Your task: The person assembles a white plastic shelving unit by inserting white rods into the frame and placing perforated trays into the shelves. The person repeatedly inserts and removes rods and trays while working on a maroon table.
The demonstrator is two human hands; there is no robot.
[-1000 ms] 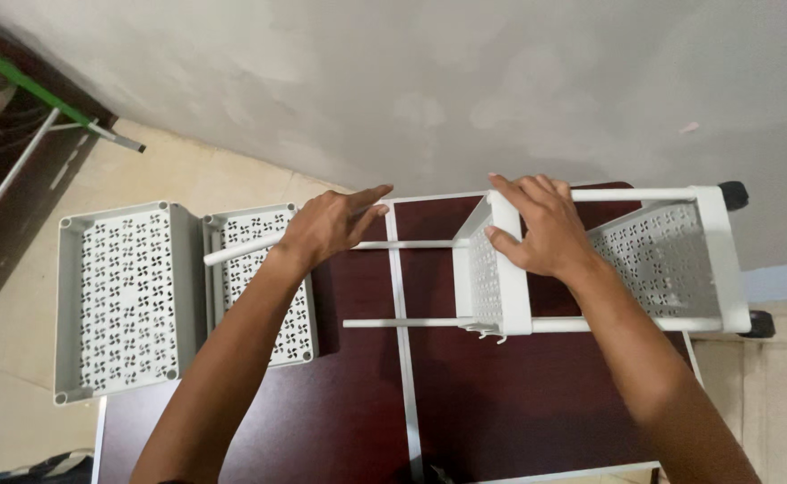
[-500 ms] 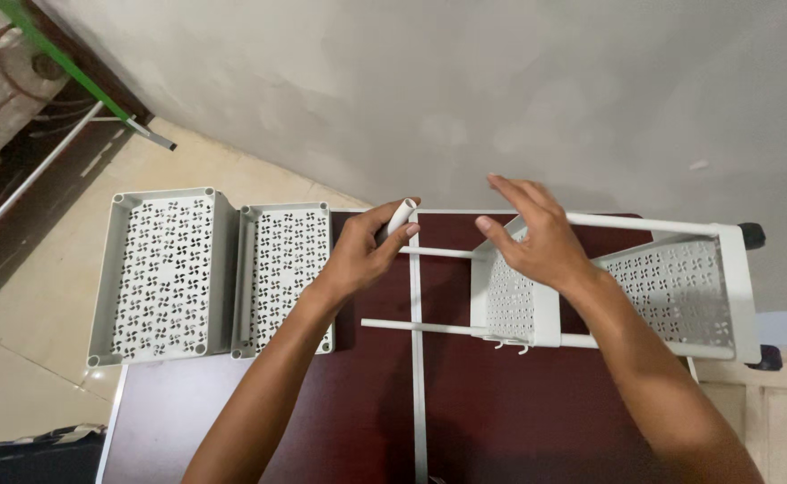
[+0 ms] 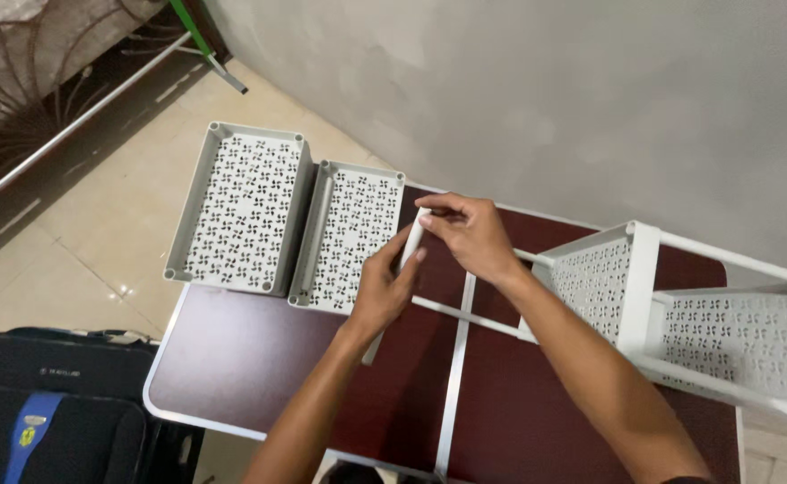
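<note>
Right hand point(image 3: 471, 235) now joins tube point(image 3: 409, 247), trays point(image 3: 243, 211) empty

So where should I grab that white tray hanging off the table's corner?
Probably by its long raised rim, from the floor side. The far-left tray lies flat and open-side up, overhanging the table; the second tray crowds its other long side.

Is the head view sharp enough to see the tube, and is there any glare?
Head view: sharp, evenly lit; the white tube reads clearly between left hand and right hand; faint glare only on the floor tile; rack lines bow slightly towards the frame edge.
</note>
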